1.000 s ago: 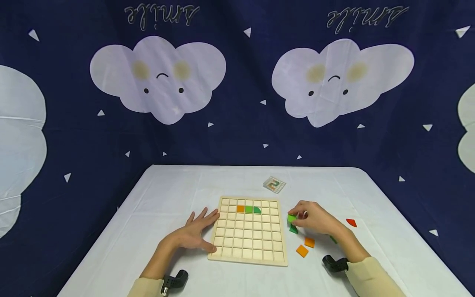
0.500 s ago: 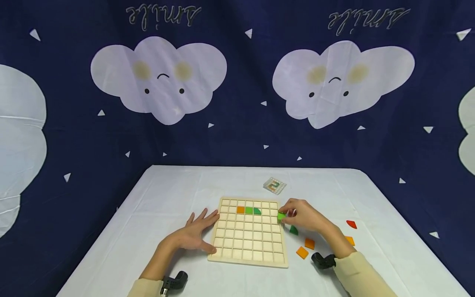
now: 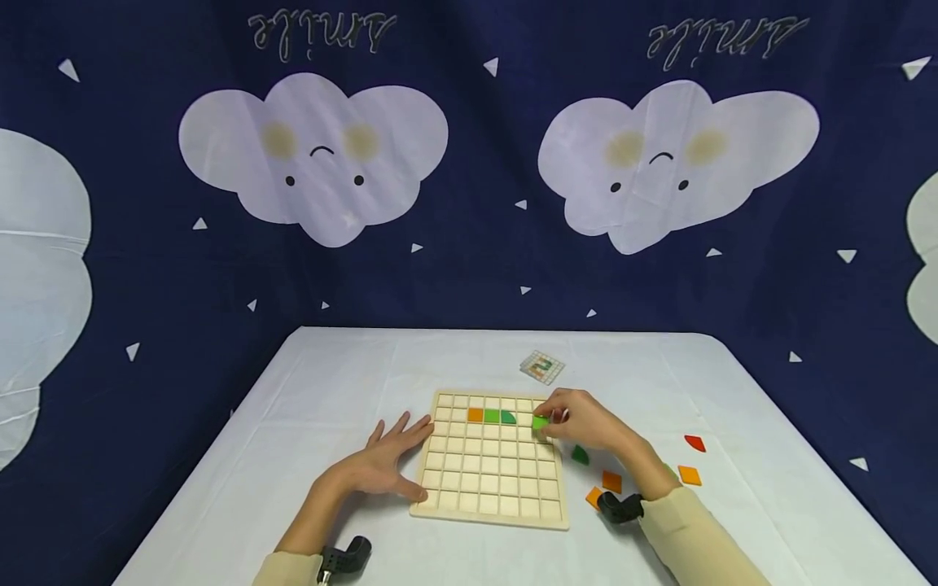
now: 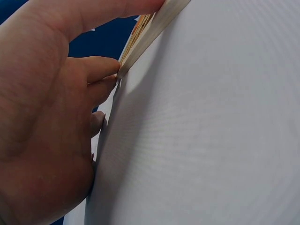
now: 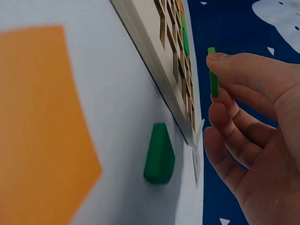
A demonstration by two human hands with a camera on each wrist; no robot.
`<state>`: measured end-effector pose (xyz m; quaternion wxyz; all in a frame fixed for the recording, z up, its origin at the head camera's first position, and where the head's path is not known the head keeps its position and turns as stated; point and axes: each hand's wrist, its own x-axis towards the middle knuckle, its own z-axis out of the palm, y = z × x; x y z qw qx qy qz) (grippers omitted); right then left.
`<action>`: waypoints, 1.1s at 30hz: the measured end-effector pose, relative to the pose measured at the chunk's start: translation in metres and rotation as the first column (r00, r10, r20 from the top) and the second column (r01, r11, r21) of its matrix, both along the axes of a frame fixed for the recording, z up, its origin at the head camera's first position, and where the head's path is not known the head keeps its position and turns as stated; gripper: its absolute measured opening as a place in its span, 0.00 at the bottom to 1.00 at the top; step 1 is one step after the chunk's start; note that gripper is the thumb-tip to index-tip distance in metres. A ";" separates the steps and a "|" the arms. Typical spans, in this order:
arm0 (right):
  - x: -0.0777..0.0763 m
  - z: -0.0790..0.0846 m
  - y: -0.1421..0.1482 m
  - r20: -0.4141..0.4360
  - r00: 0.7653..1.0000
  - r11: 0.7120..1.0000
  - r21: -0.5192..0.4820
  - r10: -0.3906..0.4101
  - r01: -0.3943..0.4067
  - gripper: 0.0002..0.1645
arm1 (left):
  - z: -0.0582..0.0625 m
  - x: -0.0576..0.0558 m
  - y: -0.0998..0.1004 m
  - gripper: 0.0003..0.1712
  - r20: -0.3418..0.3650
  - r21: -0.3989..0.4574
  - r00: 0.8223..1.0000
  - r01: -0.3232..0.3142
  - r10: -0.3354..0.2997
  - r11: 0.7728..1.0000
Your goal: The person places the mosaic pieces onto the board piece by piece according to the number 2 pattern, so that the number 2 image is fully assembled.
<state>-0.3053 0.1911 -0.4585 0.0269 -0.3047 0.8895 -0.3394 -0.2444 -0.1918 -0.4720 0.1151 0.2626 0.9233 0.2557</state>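
Note:
A wooden grid board (image 3: 489,464) lies in the middle of the table. In its second row sit an orange square tile (image 3: 475,415), a light green square tile (image 3: 492,416) and a dark green quarter-round tile (image 3: 508,417), side by side. My right hand (image 3: 586,419) pinches another light green tile (image 5: 213,75) between thumb and fingers, above the board's upper right part. In the right wrist view this tile is apart from the board. My left hand (image 3: 377,465) rests at the board's left edge, fingers spread, thumb (image 4: 140,5) and fingertips touching the rim.
Right of the board lie a dark green quarter-round tile (image 3: 580,455), orange tiles (image 3: 611,482) and a red quarter-round tile (image 3: 694,443). My right forearm partly covers a green piece. A small pattern card (image 3: 542,367) lies behind the board. A dark cloud-print cloth (image 3: 484,277) hangs behind the table.
My right hand has carried the light green tile leftward, from beside the board to over its right columns. An orange tile behind the forearm has come into view. My left hand stays put.

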 end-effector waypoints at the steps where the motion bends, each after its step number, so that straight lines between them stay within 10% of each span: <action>1: 0.000 0.001 -0.001 0.004 1.000 1.000 -0.007 0.006 -0.006 0.18 | 0.000 0.000 0.000 0.63 0.000 0.003 1.000 0.003 -0.003 1.000; 33: -0.002 -0.003 -0.039 0.003 0.992 0.988 0.090 0.124 -0.123 0.14 | -0.002 0.000 0.001 0.64 -0.004 0.004 1.000 -0.011 0.011 1.000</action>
